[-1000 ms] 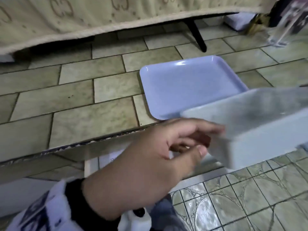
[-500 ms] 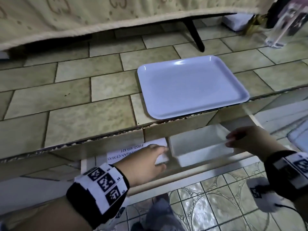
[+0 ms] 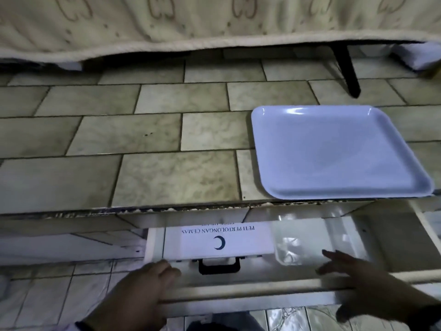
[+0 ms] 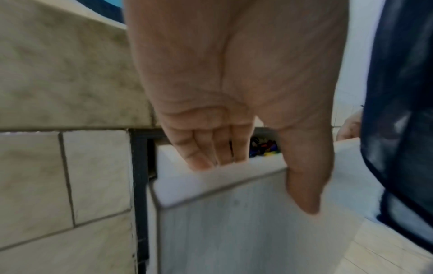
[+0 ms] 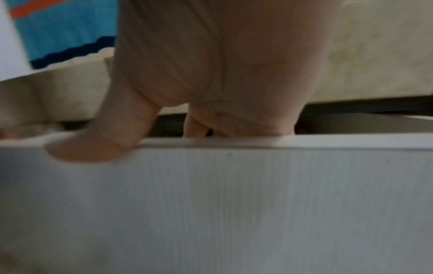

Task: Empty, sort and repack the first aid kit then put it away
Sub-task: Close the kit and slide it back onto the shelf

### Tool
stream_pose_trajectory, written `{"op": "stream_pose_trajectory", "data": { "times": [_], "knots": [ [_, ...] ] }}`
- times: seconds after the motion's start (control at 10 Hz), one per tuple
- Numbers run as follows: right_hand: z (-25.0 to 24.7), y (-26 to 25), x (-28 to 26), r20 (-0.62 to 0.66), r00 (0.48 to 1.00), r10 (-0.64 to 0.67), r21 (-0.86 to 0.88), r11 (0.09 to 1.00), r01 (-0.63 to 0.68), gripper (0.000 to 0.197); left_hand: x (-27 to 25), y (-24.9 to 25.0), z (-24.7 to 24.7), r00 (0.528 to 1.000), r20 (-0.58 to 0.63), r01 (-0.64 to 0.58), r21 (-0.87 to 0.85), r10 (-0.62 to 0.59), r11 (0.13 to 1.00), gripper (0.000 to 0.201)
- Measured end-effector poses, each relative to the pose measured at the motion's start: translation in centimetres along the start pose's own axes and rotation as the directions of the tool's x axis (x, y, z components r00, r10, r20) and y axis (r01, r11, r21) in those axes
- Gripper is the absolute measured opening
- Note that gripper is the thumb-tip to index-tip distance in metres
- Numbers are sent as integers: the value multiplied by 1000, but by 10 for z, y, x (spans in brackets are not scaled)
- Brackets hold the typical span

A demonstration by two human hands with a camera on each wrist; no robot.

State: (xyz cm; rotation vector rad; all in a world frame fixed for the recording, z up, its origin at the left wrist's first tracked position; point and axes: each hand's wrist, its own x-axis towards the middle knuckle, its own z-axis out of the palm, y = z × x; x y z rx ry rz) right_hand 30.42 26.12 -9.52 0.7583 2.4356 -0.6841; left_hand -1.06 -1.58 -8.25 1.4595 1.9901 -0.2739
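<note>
Since half a second ago the left hand (image 3: 145, 286) has come back from the first aid kit (image 3: 219, 242) to the drawer's front panel (image 3: 250, 289), and the right hand (image 3: 367, 280) has let go of the clear plastic tub (image 3: 307, 240). The view has also swung, so the tray (image 3: 334, 154) is now sitting further right.

The left hand is gripping the front panel near its left corner: in the left wrist view its fingers (image 4: 211, 148) are hooked over the top edge into the drawer (image 4: 234, 222) and the thumb is lying down the outer face. The right hand is reaching over the same panel further right, fingers spread and fairly straight, with the thumb (image 5: 93, 148) resting on the panel's top edge; it is holding nothing.

The white first aid kit is lying flat inside the open drawer, towards its left side, its black carry handle (image 3: 219, 265) facing the person and its printed label with a crescent mark reading upside down. The clear tub is sitting just beside it on the right, touching or nearly so.

Above the drawer, the pale blue tray is resting on the tiled desk (image 3: 143, 163) at its front right edge. A patterned beige cloth (image 3: 191, 20) is hanging at the far side.
</note>
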Motion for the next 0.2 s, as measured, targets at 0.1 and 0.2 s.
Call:
{"op": "stream_pose_trajectory", "data": {
  "times": [0.1,0.2],
  "knots": [
    [-12,3,10,-116,978,172,322,938,-127,51,8,-5,7,970,-240,-34,68,50,997,27],
    [-9,17,17,-298,947,117,409,912,16,27,-1,7,-14,872,-488,-46,-18,32,999,15]
  ]
}}
